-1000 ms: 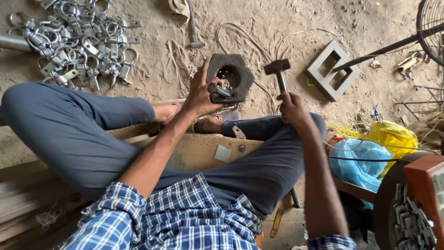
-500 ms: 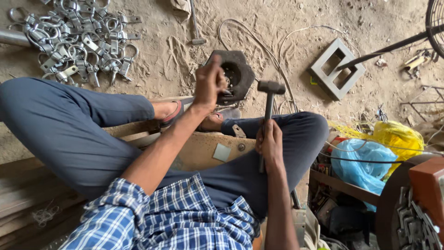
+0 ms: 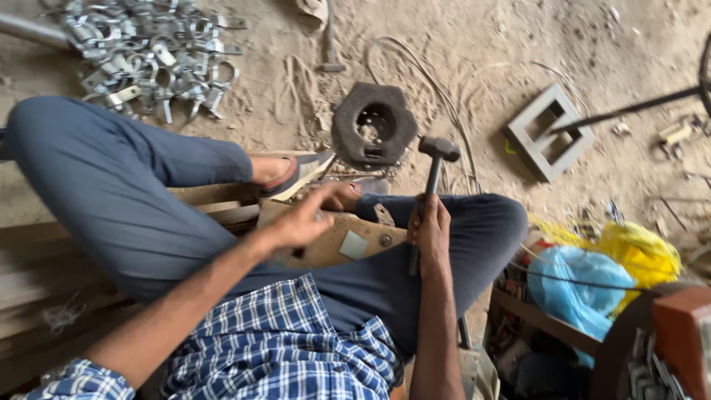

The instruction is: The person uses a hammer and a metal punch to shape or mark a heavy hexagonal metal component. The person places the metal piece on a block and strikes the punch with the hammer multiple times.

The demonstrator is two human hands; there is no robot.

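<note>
My right hand [image 3: 429, 231] grips the handle of a hammer [image 3: 437, 152], held upright above my right knee with its dark head pointing up. My left hand [image 3: 300, 222] hovers with fingers apart over my lap, holding nothing, near my sandalled foot [image 3: 296, 174]. A dark octagonal metal block [image 3: 374, 124] with a round hollow lies on the sandy floor just beyond my feet, a small metal piece resting inside its hollow. I sit cross-legged in blue trousers and a checked shirt.
A heap of shiny metal clamps [image 3: 152, 52] lies at the far left. A square grey metal frame [image 3: 552, 133] sits on the sand at the right. Blue [image 3: 578, 281] and yellow [image 3: 641, 252] plastic bags fill a crate at my right. Wooden planks [image 3: 44, 259] lie under my left leg.
My left hand has let go of the octagonal block and drawn back toward my lap. The right hand pulled the hammer in from the floor and holds it upright.
</note>
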